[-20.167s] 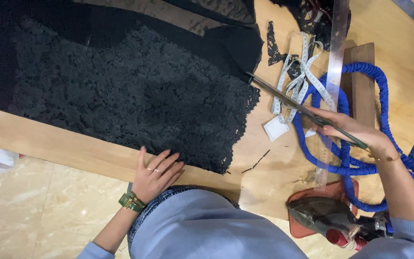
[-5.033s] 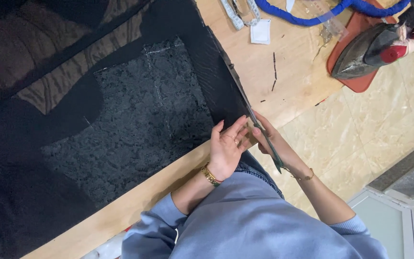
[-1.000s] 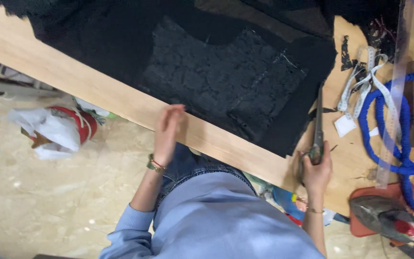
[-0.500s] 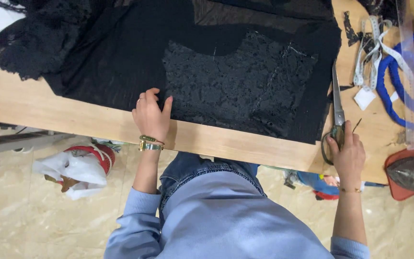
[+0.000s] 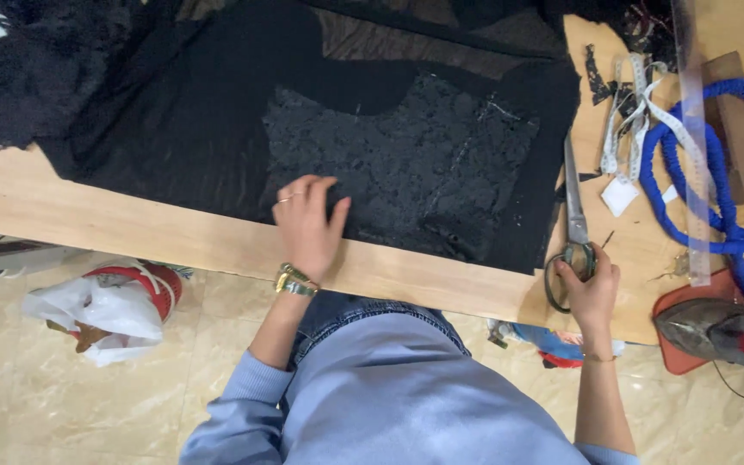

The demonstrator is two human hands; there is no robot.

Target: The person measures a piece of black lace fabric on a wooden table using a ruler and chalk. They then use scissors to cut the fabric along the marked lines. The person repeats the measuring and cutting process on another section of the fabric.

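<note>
Head view, looking straight down over a pale blue sweater (image 5: 406, 396): a long wooden table (image 5: 131, 228) runs across the frame, and most of it is covered by a spread of black fabric (image 5: 191, 129) with a rougher black lace panel (image 5: 406, 164) lying on top, near the table's front edge. The left hand (image 5: 307, 224) lies flat with the fingers loosely spread and released, pressing on the lower left corner of the lace panel where it meets the bare wood; a ring and a gold wrist watch (image 5: 293, 281) show on it. The right hand (image 5: 589, 280) is clenched around the dark handles of a pair of long scissors (image 5: 572, 220), whose blades lie on the table pointing away from the person, just beside the right edge of the black fabric. To the right of the scissors lie a white measuring tape (image 5: 630, 120) with a small white tag, a clear ruler (image 5: 692, 146), and a coiled blue cord (image 5: 708, 198). At the far right corner an iron (image 5: 721, 331) rests on a red pad. On the tiled floor to the left sits a white plastic bag (image 5: 96, 310).
</note>
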